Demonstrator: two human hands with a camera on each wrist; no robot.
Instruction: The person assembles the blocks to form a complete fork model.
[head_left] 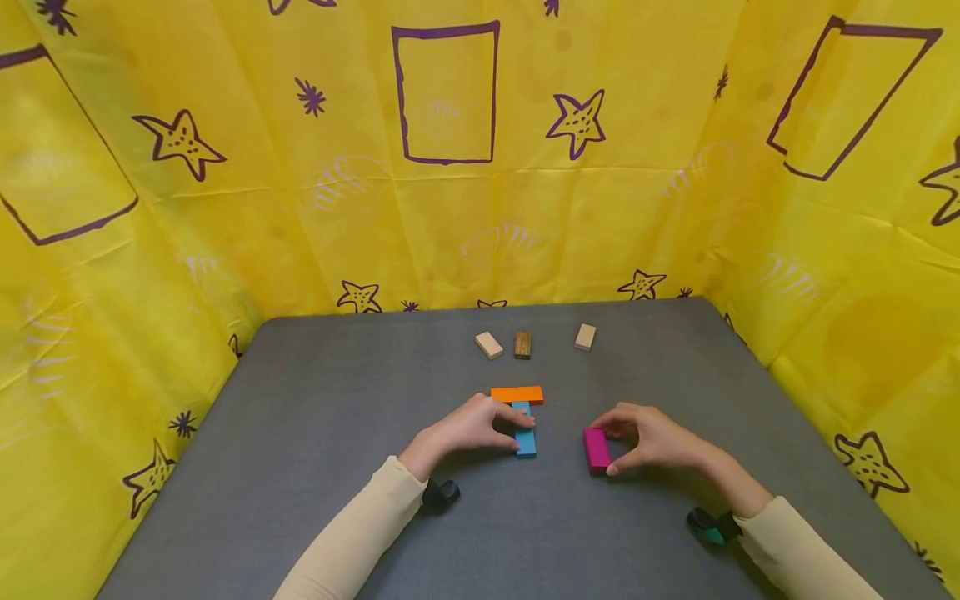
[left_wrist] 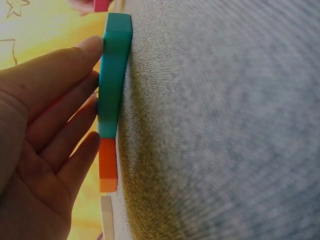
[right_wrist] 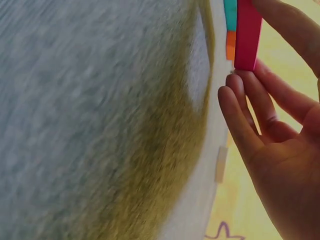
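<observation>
Currently, the right hand (head_left: pixel 656 437) pinches a magenta rectangular block (head_left: pixel 597 450); the left hand (head_left: pixel 471 425) touches a blue rectangular block (head_left: pixel 527 444), though whether it grips I cannot tell. Just beyond the left hand, an orange rectangular block (head_left: pixel 517 394) lies crosswise.

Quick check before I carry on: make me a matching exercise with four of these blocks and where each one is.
Column one
1. Orange block
2. Blue block
3. Magenta block
4. Dark brown wooden block

Column two
a. Pinched by the right hand
b. Between two pale wooden blocks
c. Touched by the left hand
d. Set crosswise at another block's far end

Pairs: 1-d, 2-c, 3-a, 4-b
</observation>
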